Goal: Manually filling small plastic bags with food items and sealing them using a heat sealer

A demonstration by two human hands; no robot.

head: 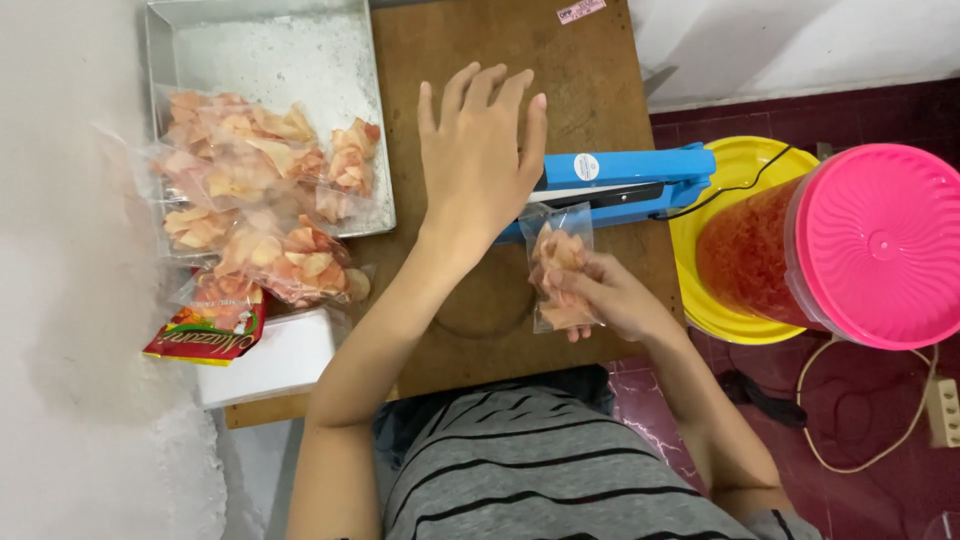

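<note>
I take the wooden table (480,320) as my landmark. At its right edge stands a big jar with a ribbed pink lid (880,245); on its left end, a metal tray (200,40) with glossy filled bags. My left hand (480,160) presses flat, fingers spread, on the blue sealer (630,180). My right hand (610,295) pinches the small clear chip bag (558,262) just beside it; I should keep its mouth straight.
</note>
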